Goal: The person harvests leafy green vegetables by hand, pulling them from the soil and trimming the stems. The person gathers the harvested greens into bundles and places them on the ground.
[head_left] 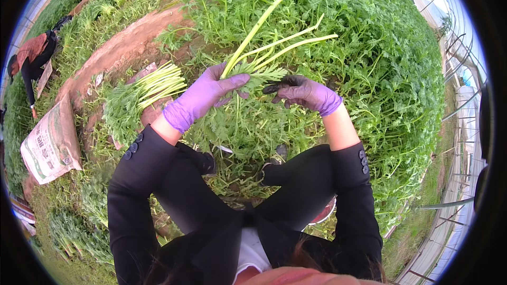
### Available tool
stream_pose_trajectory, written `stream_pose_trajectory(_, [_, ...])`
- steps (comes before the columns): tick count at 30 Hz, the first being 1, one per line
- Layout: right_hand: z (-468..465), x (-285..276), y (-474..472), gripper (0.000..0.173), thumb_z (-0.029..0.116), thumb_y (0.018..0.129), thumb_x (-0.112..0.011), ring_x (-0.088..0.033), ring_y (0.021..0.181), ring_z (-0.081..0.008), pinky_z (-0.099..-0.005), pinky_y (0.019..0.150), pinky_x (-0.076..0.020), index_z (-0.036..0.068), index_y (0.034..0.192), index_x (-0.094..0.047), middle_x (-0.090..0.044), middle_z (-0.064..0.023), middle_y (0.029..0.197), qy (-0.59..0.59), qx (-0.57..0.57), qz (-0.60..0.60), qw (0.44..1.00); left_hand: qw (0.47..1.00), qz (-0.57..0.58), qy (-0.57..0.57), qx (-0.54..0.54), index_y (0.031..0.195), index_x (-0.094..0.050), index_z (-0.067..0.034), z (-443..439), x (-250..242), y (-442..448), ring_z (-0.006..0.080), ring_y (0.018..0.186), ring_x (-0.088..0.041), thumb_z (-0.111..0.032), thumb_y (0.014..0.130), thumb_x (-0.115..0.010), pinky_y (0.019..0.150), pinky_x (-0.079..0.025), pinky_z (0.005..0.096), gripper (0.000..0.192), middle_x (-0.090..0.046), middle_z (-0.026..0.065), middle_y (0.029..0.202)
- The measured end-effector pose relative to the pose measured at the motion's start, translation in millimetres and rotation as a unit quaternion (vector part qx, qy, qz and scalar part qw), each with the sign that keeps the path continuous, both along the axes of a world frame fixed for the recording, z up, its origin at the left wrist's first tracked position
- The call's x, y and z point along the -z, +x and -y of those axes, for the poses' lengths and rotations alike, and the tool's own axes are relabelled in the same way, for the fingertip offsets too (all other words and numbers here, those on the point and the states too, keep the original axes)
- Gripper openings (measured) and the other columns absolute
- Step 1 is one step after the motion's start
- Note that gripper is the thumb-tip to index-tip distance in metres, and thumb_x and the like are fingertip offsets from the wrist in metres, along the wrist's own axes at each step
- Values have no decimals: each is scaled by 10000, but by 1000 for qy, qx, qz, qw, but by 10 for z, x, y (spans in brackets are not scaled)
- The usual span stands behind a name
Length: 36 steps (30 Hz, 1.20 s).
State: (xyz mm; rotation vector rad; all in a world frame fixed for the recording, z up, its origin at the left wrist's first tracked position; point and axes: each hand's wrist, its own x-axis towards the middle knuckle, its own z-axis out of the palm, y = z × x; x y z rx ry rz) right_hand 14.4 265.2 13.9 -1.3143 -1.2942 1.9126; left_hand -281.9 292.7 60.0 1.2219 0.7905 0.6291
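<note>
My left hand point(216, 87), in a purple glove, grips several pale green stems point(257, 29) of a leafy vegetable that looks like garland chrysanthemum. Their cut ends point up and away, and leaves hang below the fist. My right hand point(303, 93) wears a purple glove with blackened fingertips. Its loosely curled fingers are apart beside a leaf tip point(273, 73) of the held bunch; whether they touch it is unclear. Left of my left hand lies a pile of trimmed stalks point(162, 85), stems side by side, leaves toward the lower left.
Dense growing greens point(376, 59) stand ahead and right. A pale, blade-like object point(223, 149) lies between my feet. A printed woven sack point(55, 142) sits left, near a bending person point(33, 53). More bunches point(79, 229) lie lower left. A reddish bucket point(324, 211) is partly hidden by my leg.
</note>
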Motion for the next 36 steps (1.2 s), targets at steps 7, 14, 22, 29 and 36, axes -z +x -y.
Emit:
stream_pose_trajectory(7, [-134,-404,-469,644,160,900,-653,-567,1222,-256,-363,1043,-456,-3,1455,-370,-570,-144,1329,203,98,-355,907,984,-112,-23,138,1267,-542,2,8,28,93,35,481,-438,-331,874,-734,429,-330,206,550,-692,47,878])
stream_pose_trajectory(14, [-74,-451,-486,261,204,932,-664,-646,858,-104,-229,675,-509,19,1113,-692,-720,-59,1032,237,296,-76,922,949,-190,248,41,1247,-562,-32,-58,43,108,162,899,-632,-353,918,-681,803,-496,322,475,-690,72,999])
stream_pose_trajectory(22, [-115,-248,-933,250,225,939,-655,-630,888,-118,-274,765,-493,29,1092,-687,-697,-29,975,263,322,-162,895,889,283,-339,-122,1164,-601,-79,68,36,779,234,1014,-607,-540,1024,-355,928,-479,362,541,-673,79,1054])
stream_pose_trajectory(29, [22,-232,-814,256,266,1019,-515,-621,835,-128,-257,669,-501,45,1049,-641,-689,-64,1008,259,341,-263,865,824,465,-179,-271,987,-486,16,-448,47,631,393,1238,-532,-355,1072,-276,1063,-452,546,435,-574,272,1256])
stream_pose_trajectory(36, [-159,35,-120,675,148,792,-765,-531,1275,-290,-351,1054,-434,6,1390,-486,-516,-196,1407,208,104,487,841,813,504,-80,-280,992,-505,34,-516,-74,249,405,1221,-541,-357,1061,-332,1093,-435,532,434,-600,243,1164])
